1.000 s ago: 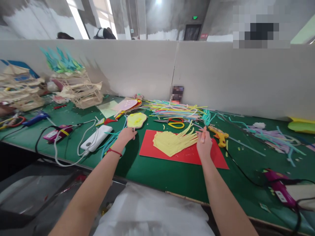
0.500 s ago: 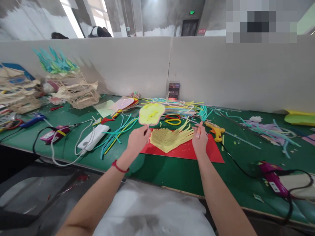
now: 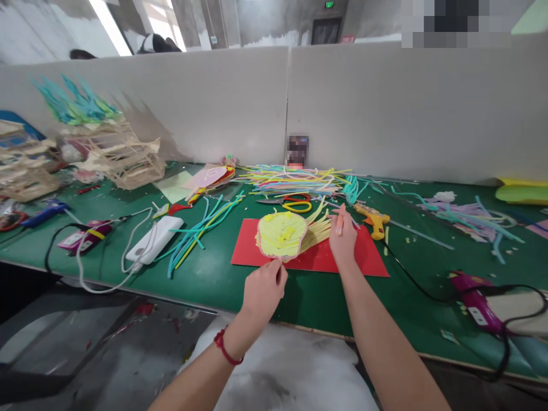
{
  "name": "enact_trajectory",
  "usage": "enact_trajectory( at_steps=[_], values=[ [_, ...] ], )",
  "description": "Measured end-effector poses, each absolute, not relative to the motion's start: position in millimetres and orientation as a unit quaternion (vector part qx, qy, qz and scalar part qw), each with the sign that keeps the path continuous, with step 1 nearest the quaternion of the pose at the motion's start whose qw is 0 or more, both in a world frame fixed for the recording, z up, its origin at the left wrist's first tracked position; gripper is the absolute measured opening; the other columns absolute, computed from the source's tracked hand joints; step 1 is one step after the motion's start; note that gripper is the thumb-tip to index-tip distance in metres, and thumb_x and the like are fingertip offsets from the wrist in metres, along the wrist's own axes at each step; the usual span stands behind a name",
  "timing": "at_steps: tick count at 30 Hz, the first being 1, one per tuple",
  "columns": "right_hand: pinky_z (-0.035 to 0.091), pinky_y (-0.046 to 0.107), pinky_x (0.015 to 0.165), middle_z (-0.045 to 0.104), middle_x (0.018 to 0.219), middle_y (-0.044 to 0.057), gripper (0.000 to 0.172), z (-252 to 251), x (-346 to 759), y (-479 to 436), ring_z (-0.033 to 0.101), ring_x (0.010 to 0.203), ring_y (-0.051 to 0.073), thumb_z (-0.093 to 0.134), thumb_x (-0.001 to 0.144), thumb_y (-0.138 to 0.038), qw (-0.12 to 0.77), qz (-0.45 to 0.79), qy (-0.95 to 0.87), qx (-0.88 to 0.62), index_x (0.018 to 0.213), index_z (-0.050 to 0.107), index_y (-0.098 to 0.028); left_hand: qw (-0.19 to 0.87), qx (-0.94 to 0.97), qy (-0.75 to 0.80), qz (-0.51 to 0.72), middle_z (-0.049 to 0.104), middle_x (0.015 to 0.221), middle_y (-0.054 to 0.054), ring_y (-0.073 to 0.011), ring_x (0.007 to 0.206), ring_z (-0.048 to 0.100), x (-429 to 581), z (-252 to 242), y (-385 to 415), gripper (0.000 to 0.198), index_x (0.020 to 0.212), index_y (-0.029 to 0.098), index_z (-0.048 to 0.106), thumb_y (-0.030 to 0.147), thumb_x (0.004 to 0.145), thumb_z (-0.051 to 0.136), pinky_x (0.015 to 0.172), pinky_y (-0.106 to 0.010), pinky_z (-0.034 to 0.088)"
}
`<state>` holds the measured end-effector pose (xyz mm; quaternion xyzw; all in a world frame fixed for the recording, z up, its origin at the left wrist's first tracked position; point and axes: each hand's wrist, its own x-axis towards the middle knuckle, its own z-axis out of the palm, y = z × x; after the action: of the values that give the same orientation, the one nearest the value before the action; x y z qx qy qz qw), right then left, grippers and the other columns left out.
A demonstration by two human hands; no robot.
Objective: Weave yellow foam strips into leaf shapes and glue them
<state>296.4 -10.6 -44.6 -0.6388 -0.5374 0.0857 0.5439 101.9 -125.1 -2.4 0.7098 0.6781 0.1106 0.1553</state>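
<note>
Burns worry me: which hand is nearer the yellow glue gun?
Right. The right hand is just left of the yellow glue gun; the left hand is farther left, holding the pink-edged yellow piece.

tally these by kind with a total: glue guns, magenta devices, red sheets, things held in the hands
Glue guns: 2 (yellow glue gun, blue glue gun)
Magenta devices: 2 (left-side device, right-side device)
Red sheet: 1
Held things: 2 (round yellow piece in the left hand, orange object in the right hand)
Total: 7
</note>
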Motion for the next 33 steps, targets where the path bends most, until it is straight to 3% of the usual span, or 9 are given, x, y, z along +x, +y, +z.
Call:
enact_trajectory(
  at_steps=[7, 13, 17, 23, 29, 33],
  values=[
    [0.049, 0.034, 0.067, 0.071, 0.094, 0.009, 0.026, -46.2, 294.5, -11.8, 0.065, 0.075, 0.022, 0.041, 0.086, -0.032, 0.525, 0.09, -0.545, -0.647, 0.103, 0.057, -0.02, 0.163, 0.711, 0.677, 0.095, 0.067, 0.064, -0.002, -0.0177, 0.067, 0.065, 103.6, -8.9, -123.6, 0.029, 0.077, 0.023, 0.056, 0.026, 0.094, 0.032, 0.06, -0.028, 0.034],
    [0.049, 0.035, 0.072, 0.071, 0.09, 0.009, 0.026, -47.1, 289.6, -17.0, 0.066, 0.084, 0.024, 0.041, 0.088, -0.036, 0.508, 0.092, -0.553, -0.654, 0.101, 0.057, -0.02, 0.211, 0.706, 0.672, 0.08, 0.064, 0.055, -0.001, -0.0176, 0.063, 0.065, 103.7, -11.2, -125.1, 0.031, 0.071, 0.024, 0.054, 0.031, 0.094, 0.035, 0.056, -0.027, 0.034],
    [0.05, 0.034, 0.071, 0.07, 0.093, 0.009, 0.027, -34.6, 287.8, -25.5, 0.066, 0.081, 0.024, 0.048, 0.084, -0.04, 0.488, 0.087, -0.581, -0.646, 0.1, 0.059, -0.021, 0.171, 0.703, 0.684, 0.092, 0.068, 0.074, -0.005, -0.0195, 0.071, 0.065, 77.0, 1.0, -109.9, 0.029, 0.072, 0.023, 0.053, 0.038, 0.093, 0.039, 0.055, -0.028, 0.033],
    [0.05, 0.03, 0.066, 0.069, 0.087, 0.007, 0.024, -13.6, 286.1, -27.8, 0.067, 0.077, 0.021, 0.051, 0.085, -0.039, 0.417, 0.119, -0.663, -0.611, 0.098, 0.06, -0.021, 0.145, 0.749, 0.615, 0.201, 0.062, 0.079, -0.004, -0.0185, 0.073, 0.058, 17.8, 18.2, -29.0, 0.021, 0.075, 0.02, 0.052, 0.024, 0.09, 0.038, 0.064, -0.028, 0.039],
    [0.051, 0.028, 0.068, 0.069, 0.093, 0.007, 0.018, -27.3, 274.9, -25.5, 0.067, 0.079, 0.019, 0.049, 0.089, -0.032, 0.391, 0.057, -0.709, -0.584, 0.099, 0.059, -0.021, 0.232, 0.769, 0.53, 0.271, 0.062, 0.078, -0.002, -0.0156, 0.072, 0.057, 5.3, -5.0, 31.2, 0.023, 0.075, 0.019, 0.058, 0.029, 0.087, 0.042, 0.069, -0.027, 0.043],
    [0.051, 0.026, 0.072, 0.068, 0.092, 0.006, 0.017, -40.8, 272.7, -30.5, 0.067, 0.082, 0.018, 0.051, 0.089, -0.03, 0.365, 0.034, -0.714, -0.597, 0.1, 0.059, -0.02, 0.298, 0.729, 0.543, 0.291, 0.066, 0.088, -0.002, -0.016, 0.081, 0.06, 5.4, -21.1, 27.8, 0.02, 0.089, 0.02, 0.062, 0.03, 0.087, 0.046, 0.072, -0.027, 0.046]
  ],
)
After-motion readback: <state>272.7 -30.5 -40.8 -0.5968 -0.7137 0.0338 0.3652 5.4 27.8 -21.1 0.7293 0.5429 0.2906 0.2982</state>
